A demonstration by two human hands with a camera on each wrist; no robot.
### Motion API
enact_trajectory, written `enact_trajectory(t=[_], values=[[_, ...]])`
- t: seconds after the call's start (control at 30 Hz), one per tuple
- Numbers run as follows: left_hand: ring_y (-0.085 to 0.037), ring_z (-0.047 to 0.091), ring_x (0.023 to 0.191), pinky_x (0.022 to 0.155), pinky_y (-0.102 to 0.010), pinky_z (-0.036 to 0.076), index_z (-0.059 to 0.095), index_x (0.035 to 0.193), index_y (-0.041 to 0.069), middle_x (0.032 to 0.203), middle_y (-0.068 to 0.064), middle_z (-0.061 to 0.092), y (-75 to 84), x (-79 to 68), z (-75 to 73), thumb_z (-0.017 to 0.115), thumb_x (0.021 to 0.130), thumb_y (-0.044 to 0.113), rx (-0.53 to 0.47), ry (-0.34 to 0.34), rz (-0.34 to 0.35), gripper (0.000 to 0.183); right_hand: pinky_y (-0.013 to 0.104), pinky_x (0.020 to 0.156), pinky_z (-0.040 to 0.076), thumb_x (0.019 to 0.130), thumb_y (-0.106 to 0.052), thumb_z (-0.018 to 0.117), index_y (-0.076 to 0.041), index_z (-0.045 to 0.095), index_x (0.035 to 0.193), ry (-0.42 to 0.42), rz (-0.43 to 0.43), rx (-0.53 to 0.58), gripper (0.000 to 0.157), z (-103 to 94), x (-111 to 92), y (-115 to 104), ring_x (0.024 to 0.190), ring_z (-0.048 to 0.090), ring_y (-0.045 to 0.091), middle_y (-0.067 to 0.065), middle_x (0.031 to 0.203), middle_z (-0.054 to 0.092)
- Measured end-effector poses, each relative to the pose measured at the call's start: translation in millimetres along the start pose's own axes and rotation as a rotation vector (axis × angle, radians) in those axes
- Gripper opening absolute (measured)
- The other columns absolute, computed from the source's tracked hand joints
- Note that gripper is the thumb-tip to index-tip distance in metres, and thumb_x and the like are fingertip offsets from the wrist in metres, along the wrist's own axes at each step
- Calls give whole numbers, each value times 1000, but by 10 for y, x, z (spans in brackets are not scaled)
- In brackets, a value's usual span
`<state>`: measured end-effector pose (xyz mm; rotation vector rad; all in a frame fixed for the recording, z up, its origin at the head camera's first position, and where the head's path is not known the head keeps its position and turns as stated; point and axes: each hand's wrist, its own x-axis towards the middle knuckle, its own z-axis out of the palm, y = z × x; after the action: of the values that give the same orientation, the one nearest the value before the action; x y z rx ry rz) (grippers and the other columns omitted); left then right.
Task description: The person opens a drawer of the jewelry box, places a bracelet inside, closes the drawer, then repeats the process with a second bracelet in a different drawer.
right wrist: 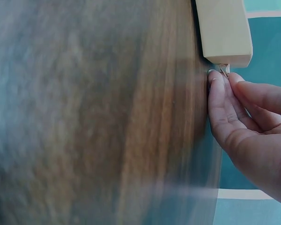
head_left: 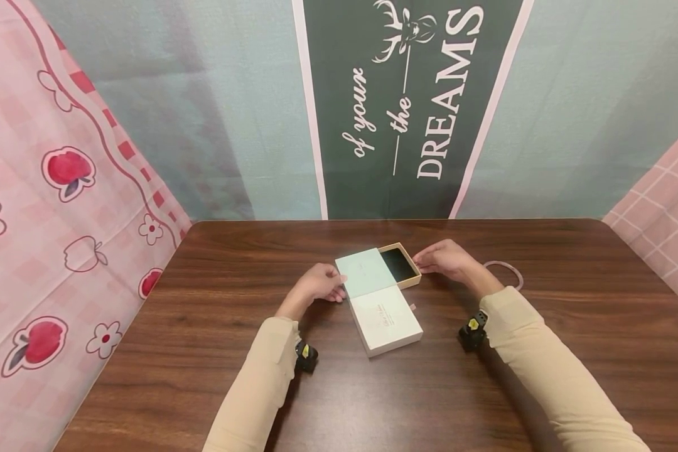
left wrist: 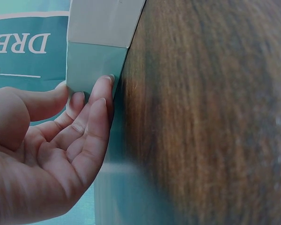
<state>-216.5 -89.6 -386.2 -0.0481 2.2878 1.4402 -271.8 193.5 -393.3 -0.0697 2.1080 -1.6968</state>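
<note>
- At the left, the left forearm reaches forward over the counter (head_left: 175, 351), a black wrist camera (head_left: 307, 356) strapped below the cuff; the left hand (head_left: 318, 282) turns palm inward, thumb on the top edge and fingers curled against the side of the mint section (head_left: 364, 270).
- That hold probably serves best as a brace: light enough not to squeeze the card walls, firm enough that the mint section does not twist.
- The mint section meets a white lettered section (head_left: 384, 320) along a straight seam; whether these are 2 boxes or 1, I cannot tell.
- The cream drawer (head_left: 410, 283) stands partly out of the mint section's right side, showing its dark insert (head_left: 395, 259); it likely runs smoothest on a level, straight line, without tilting.
- The right hand (head_left: 443, 258) comes in from the right, wrist bent inward, thumb and fingers clamped on the drawer's ribbon tab (right wrist: 227, 69). A low, central, gentle pull should spare the ribbon.
- Behind the right wrist, a pinkish loop (head_left: 516, 272) lies on the counter, seemingly clear of the drawer's line.
</note>
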Motion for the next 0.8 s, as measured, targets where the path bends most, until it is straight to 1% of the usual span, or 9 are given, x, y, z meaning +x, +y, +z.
enact_trajectory(t=[0.13, 0.17, 0.3, 0.37, 0.4, 0.53, 0.8], values=[[-16, 60, 58, 61, -28, 53, 55, 85, -4, 71, -16, 64, -5, 15, -15, 54, 92, 13, 4, -9, 1, 18, 35, 76, 52, 89, 8, 47, 25, 48, 110, 0, 0, 5, 27, -39, 3, 4, 73, 62, 16, 9, 82, 64], [-17, 60, 57, 59, -27, 52, 54, 84, -4, 69, -15, 63, -17, 28, -22, 55, 92, 13, 1, -20, 16, 19, 35, 76, 52, 89, 8, 47, 25, 48, 110, 2, -2, 4, 27, -46, 2, 4, 73, 62, 16, 9, 81, 64], [-18, 61, 58, 60, -28, 53, 54, 83, -4, 69, -15, 63, -24, 47, -29, 54, 92, 13, -7, -29, 18, 19, 35, 76, 52, 89, 8, 47, 25, 48, 110, 7, -3, -2, 27, -63, 2, 7, 73, 61, 16, 8, 81, 64], [-17, 61, 57, 60, -28, 53, 54, 83, -4, 69, -15, 63, -22, 44, -25, 54, 92, 12, -12, -26, 18, 19, 35, 77, 51, 89, 8, 47, 25, 47, 111, 13, 0, -5, 27, -63, 0, 5, 73, 61, 15, 7, 81, 64], [-17, 61, 58, 62, -28, 53, 54, 84, -4, 71, -16, 64, -9, 31, -19, 54, 93, 12, -8, -15, 5, 18, 35, 77, 51, 89, 8, 46, 25, 47, 111, 15, 0, -4, 27, -64, 0, 4, 73, 61, 15, 7, 80, 64], [-15, 60, 57, 60, -27, 53, 54, 84, -4, 70, -14, 64, 0, 11, -13, 54, 92, 12, 9, -2, 5, 18, 34, 77, 51, 89, 8, 46, 25, 47, 112, 17, 0, -4, 28, -73, -7, -2, 73, 61, 15, 7, 81, 64], [-14, 59, 55, 59, -27, 52, 54, 84, -3, 68, -13, 63, 10, 3, -16, 55, 92, 13, 1, -9, 3, 18, 33, 77, 51, 90, 7, 47, 24, 47, 112, 42, 14, -14, 28, -89, -8, 6, 73, 61, 16, 8, 82, 64]])
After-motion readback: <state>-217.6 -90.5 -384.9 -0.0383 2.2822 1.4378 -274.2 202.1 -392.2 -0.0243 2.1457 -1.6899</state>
